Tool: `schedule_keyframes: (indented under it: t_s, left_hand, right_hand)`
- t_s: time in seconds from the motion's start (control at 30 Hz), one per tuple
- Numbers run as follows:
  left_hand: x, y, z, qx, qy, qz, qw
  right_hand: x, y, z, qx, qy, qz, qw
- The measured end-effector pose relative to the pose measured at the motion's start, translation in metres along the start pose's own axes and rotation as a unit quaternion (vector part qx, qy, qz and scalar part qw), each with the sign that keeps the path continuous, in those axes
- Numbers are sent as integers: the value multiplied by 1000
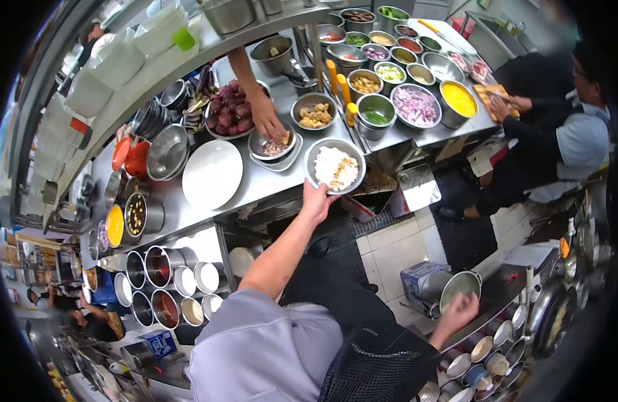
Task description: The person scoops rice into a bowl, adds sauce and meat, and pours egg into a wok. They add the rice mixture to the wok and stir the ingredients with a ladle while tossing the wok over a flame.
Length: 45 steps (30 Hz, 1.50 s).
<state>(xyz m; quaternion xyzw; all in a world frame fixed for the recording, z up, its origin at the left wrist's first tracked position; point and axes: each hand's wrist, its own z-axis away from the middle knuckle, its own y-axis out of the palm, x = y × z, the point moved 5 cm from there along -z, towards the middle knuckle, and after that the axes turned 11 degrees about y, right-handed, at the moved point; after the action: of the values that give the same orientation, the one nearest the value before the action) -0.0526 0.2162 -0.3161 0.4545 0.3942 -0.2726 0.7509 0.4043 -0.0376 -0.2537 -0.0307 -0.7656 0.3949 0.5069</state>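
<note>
Since the bowl [334, 167] of white food sits at the near edge of the steel counter [255, 184], I judge it best to keep it level and steady from beneath the rim, clear of the other person's hand [269, 117] picking at the small dish [273, 146] just to its left. My left hand [316, 201] is closed on the bowl's near rim, fingers narrow. My right hand [460, 311] is low on the right beside a steel pot [460, 285], fingers curled, but I cannot tell whether it grips anything.
</note>
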Motion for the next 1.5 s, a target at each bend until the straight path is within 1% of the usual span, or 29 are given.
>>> schedule_keyframes:
  t_s: [0.03, 0.07, 0.1, 0.17, 0.23, 0.3, 0.33, 0.4, 0.43, 0.5, 0.53, 0.6, 0.63, 0.67, 0.73, 0.8, 0.9, 0.93, 1.03, 1.07, 1.13, 1.33, 1.37, 1.4, 1.47, 1.5]
  left_hand:
    - [0, 1, -5, 8, -8, 0, 1000]
    - [0, 0, -11, 17, -17, -1, 1000]
    - [2, -3, -18, 24, -23, -3, 999]
    - [2, -6, -27, 43, -30, 4, 999]
    - [0, -8, -37, 61, -46, 7, 997]
    - [1, -12, -46, 68, -56, 16, 996]
    - [1, -12, -51, 78, -57, 17, 995]
    - [-1, -14, -54, 75, -64, 25, 995]
    - [-3, -14, -54, 88, -81, 22, 993]
    - [-12, -17, -50, 111, -99, 2, 989]
    - [-18, -21, -49, 108, -100, 5, 989]
    - [-23, -30, -43, 154, -157, -2, 976]
    - [-24, -39, -40, 159, -159, -4, 974]
    - [-25, -49, -37, 155, -160, -2, 975]
    - [-31, -72, -31, 123, -191, 27, 974]
    - [-37, -95, -27, 91, -188, 30, 978]
    - [-49, -123, -26, 23, -167, 115, 979]
    - [-53, -130, -27, 26, -168, 115, 979]
    - [-65, -151, -27, -41, -132, 129, 982]
    - [-66, -155, -29, -47, -129, 115, 984]
    - [-69, -155, -31, -29, -115, 107, 987]
    - [-60, -126, -53, 11, -117, 77, 990]
    - [-57, -123, -57, -2, -120, 81, 990]
    - [-54, -122, -61, 5, -123, 77, 989]
    - [-50, -123, -69, -12, -98, 104, 990]
    - [-51, -123, -72, -24, -87, 89, 992]
  right_hand:
    - [40, 35, 14, 75, 10, -22, 997]
    - [57, 74, 20, 156, -3, -88, 984]
    - [76, 111, 28, 230, 27, -133, 964]
    - [128, 168, 45, 353, 6, -129, 927]
    - [167, 222, 60, 463, 71, -174, 866]
    - [193, 271, 70, 517, 114, -157, 834]
    - [207, 290, 74, 519, 111, -149, 835]
    - [222, 324, 85, 534, 231, -204, 787]
    - [227, 337, 87, 536, 229, -199, 788]
    - [239, 358, 95, 545, 255, -234, 764]
    - [243, 362, 99, 547, 255, -230, 764]
    - [250, 365, 101, 501, 239, -242, 796]
    - [249, 367, 101, 503, 239, -239, 796]
    - [245, 370, 98, 500, 239, -240, 797]
    - [242, 373, 94, 504, 240, -238, 795]
    - [240, 375, 92, 497, 235, -240, 800]
    - [241, 380, 94, 494, 237, -240, 802]
    - [240, 377, 91, 487, 242, -244, 803]
    - [239, 376, 90, 486, 242, -256, 800]
    - [238, 377, 90, 478, 245, -256, 804]
    - [238, 377, 91, 470, 246, -261, 807]
    - [240, 374, 84, 466, 236, -252, 814]
    - [241, 373, 83, 463, 241, -254, 815]
    - [241, 373, 84, 459, 247, -255, 814]
    - [243, 373, 82, 455, 249, -261, 814]
    - [246, 375, 82, 464, 239, -254, 814]
